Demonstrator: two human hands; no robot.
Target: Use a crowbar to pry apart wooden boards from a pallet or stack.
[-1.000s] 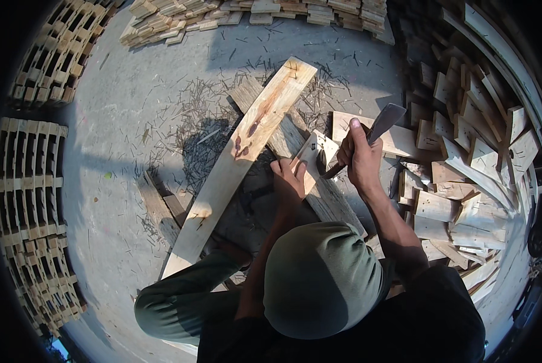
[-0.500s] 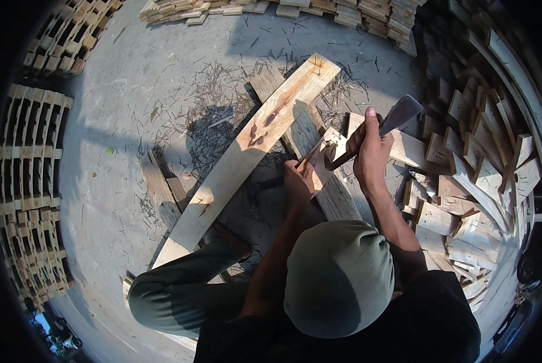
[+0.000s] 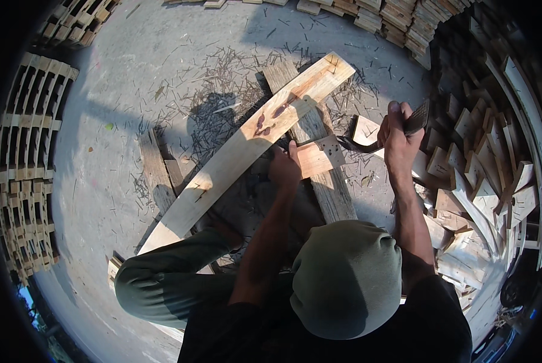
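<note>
Steadying the short pale wooden board (image 3: 320,157) at two o'clock from centre, across the weathered grey plank (image 3: 335,195), the left hand (image 3: 285,167) is clamping one end, ideally clear of the dark hook-ended metal tool (image 3: 417,118) the right hand (image 3: 399,142) is clutching.

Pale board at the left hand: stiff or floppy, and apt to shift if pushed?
The pale board is probably stiff, since it looks like flat solid wood. Pushed, it may swivel across the weathered plank, as the left hand grips it on one side only.
</note>
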